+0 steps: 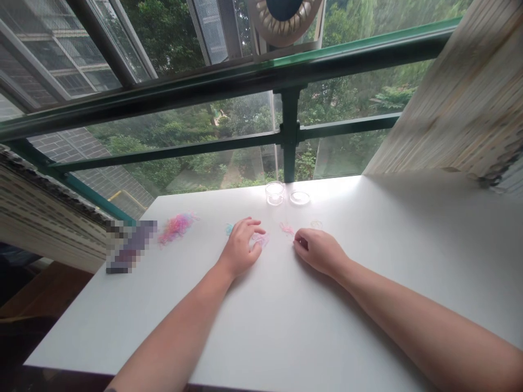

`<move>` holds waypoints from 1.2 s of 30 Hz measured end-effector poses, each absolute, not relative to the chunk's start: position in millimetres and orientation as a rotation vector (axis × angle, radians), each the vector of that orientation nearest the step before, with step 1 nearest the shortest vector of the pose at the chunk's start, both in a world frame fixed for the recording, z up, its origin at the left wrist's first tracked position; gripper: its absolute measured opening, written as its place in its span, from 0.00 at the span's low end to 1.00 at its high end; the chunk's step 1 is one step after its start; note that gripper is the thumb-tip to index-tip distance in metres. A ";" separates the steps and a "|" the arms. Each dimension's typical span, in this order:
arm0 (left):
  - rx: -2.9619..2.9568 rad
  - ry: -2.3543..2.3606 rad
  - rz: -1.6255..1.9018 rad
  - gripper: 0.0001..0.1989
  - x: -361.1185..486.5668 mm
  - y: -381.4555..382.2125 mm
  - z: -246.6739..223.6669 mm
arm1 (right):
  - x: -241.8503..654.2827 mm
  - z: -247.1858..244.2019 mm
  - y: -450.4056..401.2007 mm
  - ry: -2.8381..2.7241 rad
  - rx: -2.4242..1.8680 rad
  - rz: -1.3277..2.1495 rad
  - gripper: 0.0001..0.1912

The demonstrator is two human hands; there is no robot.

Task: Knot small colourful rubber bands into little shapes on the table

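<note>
My left hand [242, 246] hovers or rests with its fingers apart over a small lilac cluster of thin bands [260, 238]. A small turquoise cluster [229, 229] shows just left of it. My right hand [318, 247] has thumb and fingertips pressed together beside a small pink cluster [287, 228]; anything pinched there is too small to make out. Pale yellowish bands [316, 224] lie behind the right hand. Farther left is a larger heap of mixed pink, purple and orange bands [177, 227].
A clear round container [275, 193] stands at the table's far edge, with a clear round lid [300, 197] to its right. A pixelated dark object [133, 247] lies at the white table's [253, 337] left edge. Green window railings [290, 130] and a curtain [445, 92] border the far side.
</note>
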State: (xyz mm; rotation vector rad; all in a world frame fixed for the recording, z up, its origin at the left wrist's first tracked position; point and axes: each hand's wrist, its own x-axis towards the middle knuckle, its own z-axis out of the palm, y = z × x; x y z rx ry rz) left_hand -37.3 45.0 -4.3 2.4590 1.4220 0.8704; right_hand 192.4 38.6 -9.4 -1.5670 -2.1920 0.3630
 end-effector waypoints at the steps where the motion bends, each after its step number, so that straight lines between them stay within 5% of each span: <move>1: 2.459 1.413 0.871 0.13 -36.8 44.7 -3.8 | 191.2 -8.7 37.3 -2.204 -1.523 0.381 0.05; 21: 2.458 1.071 0.930 0.04 -23.7 37.6 -0.7 | 179.3 -9.6 31.3 -2.238 -1.116 0.510 0.03; 36: 2.467 1.403 0.926 0.05 -46.9 53.7 -2.2 | 190.3 -4.0 29.5 -2.102 -1.187 0.716 0.05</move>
